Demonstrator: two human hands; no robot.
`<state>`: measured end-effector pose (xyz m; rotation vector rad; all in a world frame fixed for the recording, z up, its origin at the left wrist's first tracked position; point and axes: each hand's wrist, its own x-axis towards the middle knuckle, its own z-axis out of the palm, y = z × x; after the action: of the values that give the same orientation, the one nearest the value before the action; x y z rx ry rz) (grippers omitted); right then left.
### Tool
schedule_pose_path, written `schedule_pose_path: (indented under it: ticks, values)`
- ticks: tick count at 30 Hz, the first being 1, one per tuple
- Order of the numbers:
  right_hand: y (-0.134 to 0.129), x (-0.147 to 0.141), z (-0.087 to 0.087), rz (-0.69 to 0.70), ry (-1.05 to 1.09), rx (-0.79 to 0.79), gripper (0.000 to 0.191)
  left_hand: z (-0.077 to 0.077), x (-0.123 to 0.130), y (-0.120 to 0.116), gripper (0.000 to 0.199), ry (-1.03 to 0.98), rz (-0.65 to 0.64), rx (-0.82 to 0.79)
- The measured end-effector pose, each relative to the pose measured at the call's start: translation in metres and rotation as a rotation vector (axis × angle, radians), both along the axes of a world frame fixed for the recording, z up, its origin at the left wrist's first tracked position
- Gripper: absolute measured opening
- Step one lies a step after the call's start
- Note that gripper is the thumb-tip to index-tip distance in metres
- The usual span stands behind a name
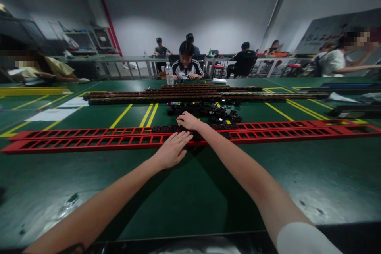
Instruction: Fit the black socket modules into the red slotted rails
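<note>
Two long red slotted frames [89, 141] lie side by side across the table. Several black socket modules [164, 128] sit in slots of the far frame around the middle. My left hand [174, 151] rests over the near frame with its fingers stretched out, holding nothing visible. Just beyond it, my right hand [190, 122] reaches over the far frame, its fingers bent down and close together. Whatever those fingertips grip is too small to make out. Part of the frames beneath both hands is hidden. A heap of small black parts [208, 111] lies just behind.
Long dark brown rails [125, 97] are stacked beyond the heap. White papers [47, 114] lie at left, yellow bars [35, 90] farther left. Across the green table [190, 206] a person [186, 65] sits near a clear bottle [169, 74]. Other people work on both sides.
</note>
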<state>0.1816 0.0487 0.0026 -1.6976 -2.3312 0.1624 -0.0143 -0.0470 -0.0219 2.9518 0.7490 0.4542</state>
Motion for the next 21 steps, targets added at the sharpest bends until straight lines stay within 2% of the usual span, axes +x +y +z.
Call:
schedule_pose_path:
  ticks: [3,6,10,15,18,21]
  values:
    - [-0.011,0.001,0.001,-0.053,0.08,0.096,0.028,0.0,-0.002,0.002,0.059,-0.102,0.006,-0.018]
    - [-0.022,0.001,0.005,-0.087,0.146,0.165,0.043,-0.001,-0.005,0.006,0.056,-0.253,0.06,0.004]
    - [-0.027,-0.002,0.011,-0.038,0.16,0.16,0.048,0.0,-0.011,0.015,0.05,-0.377,0.139,0.065]
    - [-0.029,-0.007,0.016,-0.121,0.079,0.167,0.05,0.004,-0.02,0.026,0.047,-0.405,0.236,0.133]
    - [-0.033,-0.008,0.02,-0.076,0.034,0.197,0.053,0.003,-0.026,0.034,0.052,-0.417,0.29,0.144]
    - [-0.037,-0.01,0.022,0.03,-0.039,0.197,0.054,0.0,-0.029,0.041,0.058,-0.427,0.293,0.104]
